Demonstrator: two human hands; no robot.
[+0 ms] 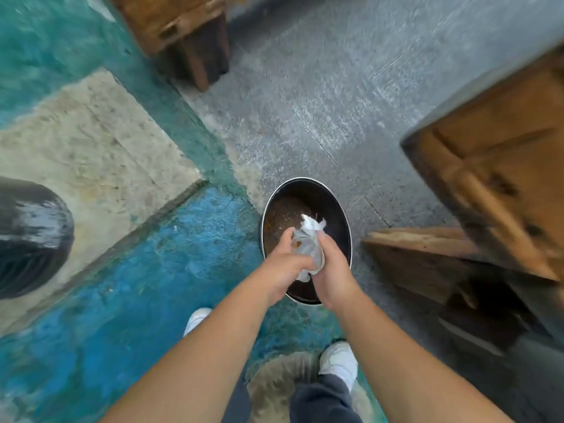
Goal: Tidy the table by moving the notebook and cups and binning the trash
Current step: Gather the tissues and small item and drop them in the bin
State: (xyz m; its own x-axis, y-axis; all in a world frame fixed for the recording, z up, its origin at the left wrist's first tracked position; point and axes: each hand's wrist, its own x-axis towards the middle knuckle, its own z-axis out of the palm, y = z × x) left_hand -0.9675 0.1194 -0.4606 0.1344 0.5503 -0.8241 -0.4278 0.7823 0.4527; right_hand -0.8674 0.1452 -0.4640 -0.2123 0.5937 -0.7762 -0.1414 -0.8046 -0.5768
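Observation:
A round metal bin with a dark, rusty inside stands on the floor below me. Both hands are directly over its opening. My left hand and my right hand are closed together on a crumpled bundle of trash: white tissue sticking out of a clear plastic wrapper with a small orange-brown bit inside. The bundle sits above the bin's mouth, gripped on both sides. No notebook or cups are in view.
A wooden table corner juts in at the right, with a wooden bench or plank below it. Another wooden piece stands at the top. A dark rounded object lies at the left. My white shoes stand on the blue-painted floor.

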